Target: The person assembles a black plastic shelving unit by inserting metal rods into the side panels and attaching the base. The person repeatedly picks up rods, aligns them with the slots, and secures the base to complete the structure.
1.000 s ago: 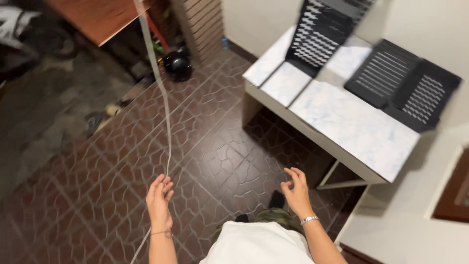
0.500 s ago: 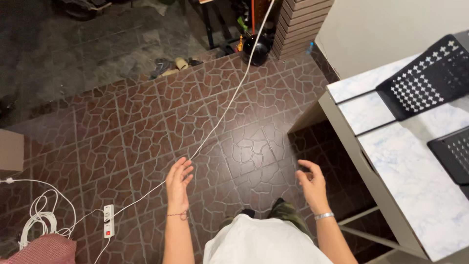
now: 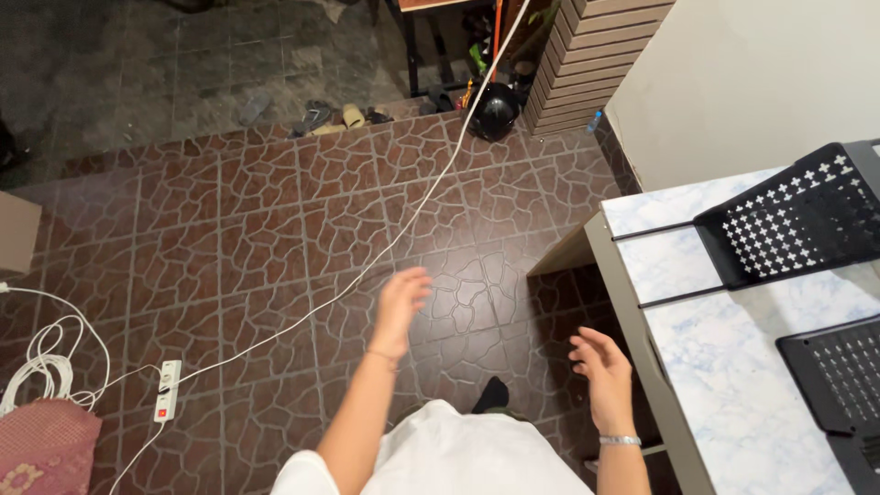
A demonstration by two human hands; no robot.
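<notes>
Left hand (image 3: 401, 307) mid-frame, fingers loose and empty, just beside white cable (image 3: 385, 252) running diagonally across floor. Right hand (image 3: 605, 374) lower right, fingers spread, empty, near marble desk (image 3: 724, 385) edge.

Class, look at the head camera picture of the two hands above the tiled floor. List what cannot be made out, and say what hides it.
- Left hand: blurred; whether it touches the white cable is unclear.
- Cable's upper end: cut off by the top edge.
- Lower black perforated panel: cut by the right and bottom edges.
- Shoes by the step: too small to count.
- Right hand: palm turned away.
</notes>
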